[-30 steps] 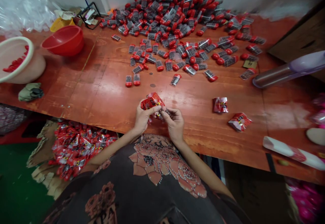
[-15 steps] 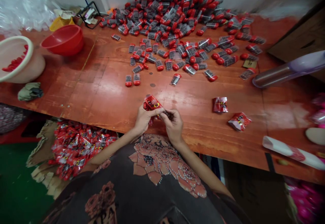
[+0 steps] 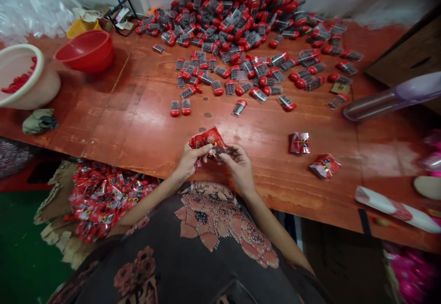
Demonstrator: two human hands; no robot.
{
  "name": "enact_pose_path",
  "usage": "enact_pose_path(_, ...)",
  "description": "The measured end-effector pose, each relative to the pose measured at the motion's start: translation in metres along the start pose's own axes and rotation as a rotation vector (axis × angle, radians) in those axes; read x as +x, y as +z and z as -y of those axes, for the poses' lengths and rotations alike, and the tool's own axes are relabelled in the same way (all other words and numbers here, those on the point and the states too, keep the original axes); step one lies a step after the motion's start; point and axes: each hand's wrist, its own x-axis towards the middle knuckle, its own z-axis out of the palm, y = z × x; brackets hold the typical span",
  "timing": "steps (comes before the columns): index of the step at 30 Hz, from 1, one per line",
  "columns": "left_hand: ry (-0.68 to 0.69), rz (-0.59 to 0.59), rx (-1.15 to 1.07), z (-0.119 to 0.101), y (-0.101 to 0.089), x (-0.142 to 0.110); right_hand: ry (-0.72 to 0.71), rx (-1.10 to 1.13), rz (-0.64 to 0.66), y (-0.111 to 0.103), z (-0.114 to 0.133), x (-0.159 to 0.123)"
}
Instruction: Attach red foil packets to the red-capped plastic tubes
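Observation:
My left hand (image 3: 189, 160) is closed on a red printed plastic wrapper (image 3: 214, 135), with its thumb across the front. At the wrapper's right side, my right hand (image 3: 241, 165) is closed in a pinch by a dark, shiny piece. I cannot make out whether that piece is part of the wrapper or a separate thing. Both hands are just above the table's front edge. Beyond them, a small clear container with a red cap (image 3: 239, 107) lies on the table, and two more lie side by side to its left. Two folded red packets (image 3: 299, 143) lie to the right.
A large heap of red-capped containers (image 3: 234, 14) covers the back of the table (image 3: 138, 125). A red bowl (image 3: 86, 53) and a white tub (image 3: 44, 83) with red pieces stand left. Below the front edge lie many red packets (image 3: 103, 198). A clear tube (image 3: 389, 99) lies right.
The red wrapper has turned and now shows more of its printed front, reaching further to the right. My hands have moved slightly apart, the left one leftward.

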Motion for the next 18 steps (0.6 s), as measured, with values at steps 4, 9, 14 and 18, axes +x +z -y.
enact_pose_path(4, -0.006, -0.041, 0.048, -0.002, 0.001, -0.002, -0.015, -0.079, 0.097, -0.006, -0.003, -0.001)
enact_pose_path(9, -0.054, 0.017, 0.14, 0.006, 0.0, -0.002, -0.09, -0.247, 0.152, -0.012, -0.009, 0.005)
enact_pose_path(14, -0.073, 0.041, 0.152, 0.015, -0.003, -0.001, -0.096, -0.328, 0.093, -0.016, -0.012, 0.012)
enact_pose_path(18, -0.145, 0.053, 0.075, 0.012, -0.004, 0.005, 0.005, -0.262, 0.044, -0.021, -0.014, 0.017)
